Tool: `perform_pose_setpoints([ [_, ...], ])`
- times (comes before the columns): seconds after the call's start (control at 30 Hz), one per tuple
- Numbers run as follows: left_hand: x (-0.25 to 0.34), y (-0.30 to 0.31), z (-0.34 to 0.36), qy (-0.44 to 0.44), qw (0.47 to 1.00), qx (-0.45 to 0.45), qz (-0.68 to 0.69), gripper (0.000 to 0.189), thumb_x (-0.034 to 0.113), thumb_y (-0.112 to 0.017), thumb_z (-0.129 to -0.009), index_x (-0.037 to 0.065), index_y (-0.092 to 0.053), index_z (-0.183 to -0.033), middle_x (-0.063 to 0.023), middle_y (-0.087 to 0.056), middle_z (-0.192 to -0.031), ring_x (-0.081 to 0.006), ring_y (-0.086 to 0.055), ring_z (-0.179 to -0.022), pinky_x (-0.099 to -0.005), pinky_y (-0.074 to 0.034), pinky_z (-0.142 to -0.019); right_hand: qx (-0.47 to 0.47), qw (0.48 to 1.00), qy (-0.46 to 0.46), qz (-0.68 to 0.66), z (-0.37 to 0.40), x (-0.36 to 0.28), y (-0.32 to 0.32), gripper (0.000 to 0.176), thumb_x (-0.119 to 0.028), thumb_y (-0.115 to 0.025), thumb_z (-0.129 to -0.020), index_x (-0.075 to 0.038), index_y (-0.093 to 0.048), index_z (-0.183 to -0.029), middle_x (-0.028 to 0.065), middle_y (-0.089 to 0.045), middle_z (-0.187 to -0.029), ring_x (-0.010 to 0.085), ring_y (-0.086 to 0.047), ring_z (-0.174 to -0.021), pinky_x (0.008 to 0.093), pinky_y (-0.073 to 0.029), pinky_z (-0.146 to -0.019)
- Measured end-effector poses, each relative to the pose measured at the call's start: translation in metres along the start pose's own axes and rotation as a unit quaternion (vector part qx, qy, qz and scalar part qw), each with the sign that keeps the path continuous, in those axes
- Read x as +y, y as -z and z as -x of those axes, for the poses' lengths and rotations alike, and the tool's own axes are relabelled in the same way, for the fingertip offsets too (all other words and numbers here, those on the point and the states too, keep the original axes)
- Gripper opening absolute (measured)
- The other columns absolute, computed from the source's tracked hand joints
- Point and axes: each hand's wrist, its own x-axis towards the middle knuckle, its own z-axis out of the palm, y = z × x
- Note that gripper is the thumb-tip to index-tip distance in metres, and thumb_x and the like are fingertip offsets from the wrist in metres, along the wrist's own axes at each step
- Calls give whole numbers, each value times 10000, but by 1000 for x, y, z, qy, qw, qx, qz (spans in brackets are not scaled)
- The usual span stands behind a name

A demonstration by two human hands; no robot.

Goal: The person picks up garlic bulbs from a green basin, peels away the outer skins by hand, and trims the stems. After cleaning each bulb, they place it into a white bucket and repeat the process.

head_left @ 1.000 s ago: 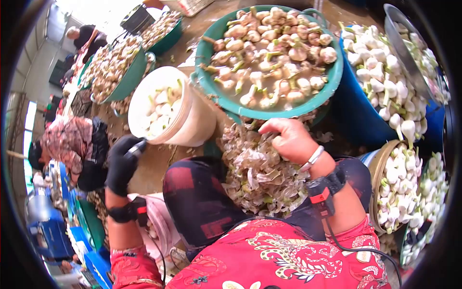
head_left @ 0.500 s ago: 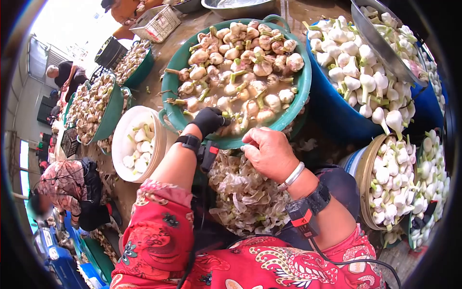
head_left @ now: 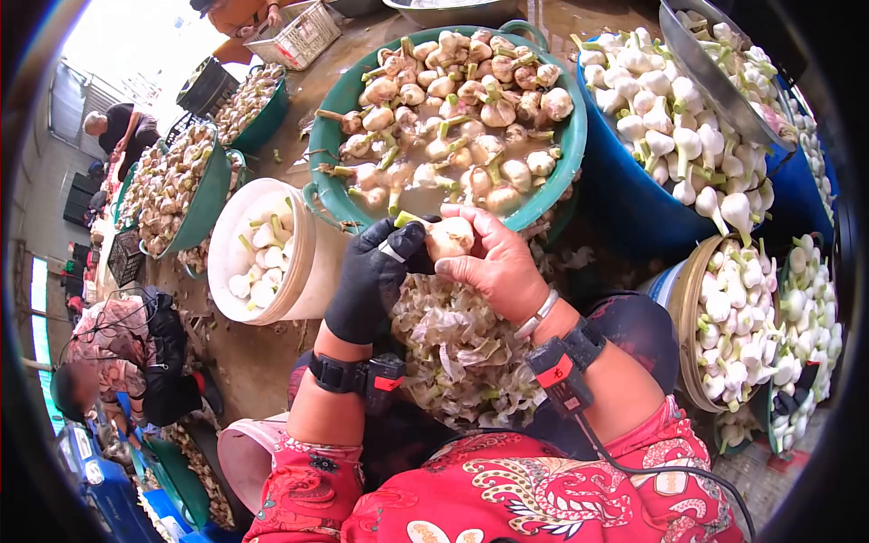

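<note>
My left hand [head_left: 369,282], in a black glove with a pale band round a finger, is closed at the green stem end of a garlic bulb [head_left: 450,238]. My right hand [head_left: 505,270], bare with a silver bangle at the wrist, pinches the bulb's other side between thumb and fingers. The bulb is held just in front of the near rim of a green tub [head_left: 319,154], where many unpeeled garlic bulbs [head_left: 496,110] sit in murky water. Below both hands lies a heap of loose garlic skins [head_left: 466,357].
A white bucket [head_left: 312,271] of peeled bulbs stands left of the tub. At right are a blue barrel [head_left: 625,213] heaped with white garlic, a metal basin [head_left: 715,77] and another bucket [head_left: 690,344]. Another person [head_left: 136,353] bends over at far left, near more garlic tubs.
My left hand has come back from the tub towards me, now with a garlic bulb. My right hand has moved slightly left and closed on the same bulb.
</note>
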Motion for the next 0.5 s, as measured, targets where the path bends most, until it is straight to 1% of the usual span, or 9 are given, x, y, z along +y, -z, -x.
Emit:
perform_pose_setpoints([
  [0.03, 1, 1, 0, 12, 1000, -13, -2, 262, 165, -574, -893, -21, -621, -1072, -91, -664, -960, -166, -648, -843, -306, -528, -776, 10, 999, -10, -32, 0, 1, 1, 575, 39, -713, -742, 8, -458, -1255, 51, -591, -1042, 103, -574, -919, 271, -510, -796],
  [0.07, -2, 4, 0, 12, 1000, -15, 0, 262, 165, -574, -893, -21, -621, -1072, -91, -664, -960, -166, -648, -843, -306, -528, -776, 5, 998, -12, -56, -1, 2, 1, 537, 20, -699, -767, 18, -461, -1249, 55, -593, -1040, 103, -575, -912, 265, -505, -804],
  [0.1, -7, 8, -1, -12, 999, -33, -2, 248, 159, -572, -892, -25, -622, -1051, -92, -664, -944, -168, -649, -828, -316, -535, -769, 6, 998, -12, -55, -1, 2, 2, 537, 20, -699, -767, 18, -461, -1249, 55, -593, -1040, 103, -575, -912, 265, -505, -804],
  [0.17, -10, 12, -3, -36, 998, -51, -3, 234, 153, -571, -892, -28, -624, -1030, -94, -664, -929, -171, -650, -814, -325, -541, -762, 9, 993, -63, -100, -2, 1, 5, 519, -31, -660, -814, -13, -448, -1287, 47, -581, -1068, 116, -573, -902, 255, -486, -797],
  [0.23, -13, 10, -4, -9, 1000, -12, 15, 212, 164, -554, -910, -35, -608, -960, -62, -638, -813, -174, -648, -725, -266, -505, -660, 8, 993, -60, -100, -4, 2, 5, 514, -54, -655, -827, -10, -441, -1292, 46, -584, -1048, 116, -573, -883, 250, -484, -775],
  [0.3, -16, 9, -5, -13, 1000, -1, 18, 218, 163, -553, -910, -40, -607, -968, -69, -640, -820, -179, -650, -732, -272, -510, -658, 7, 993, -58, -102, -4, 3, 3, 511, -77, -649, -839, -6, -434, -1297, 46, -587, -1028, 116, -573, -864, 244, -483, -752],
  [0.37, -17, 8, -6, -18, 1000, 11, 20, 223, 161, -552, -910, -46, -605, -976, -76, -641, -828, -184, -651, -738, -278, -515, -655, 42, 993, -53, -95, -4, 0, 0, 520, -112, -643, -854, -8, -420, -1312, 37, -587, -996, 105, -566, -835, 231, -468, -704],
  [0.43, -17, 6, -6, -14, 998, -12, 68, 216, 149, -560, -899, -48, -603, -976, -86, -646, -843, -187, -652, -742, -289, -523, -678, 42, 996, -44, -71, -4, -4, -1, 518, -119, -636, -860, -18, -418, -1318, 32, -584, -991, 100, -561, -829, 229, -459, -687],
  [0.5, -15, 4, -6, -21, 998, -22, 45, 194, 117, -556, -890, -46, -604, -983, -88, -647, -852, -188, -651, -751, -290, -525, -693, 45, 997, -33, -47, -3, -4, 0, 517, -126, -628, -865, -27, -415, -1325, 27, -582, -986, 94, -556, -822, 226, -450, -669],
])
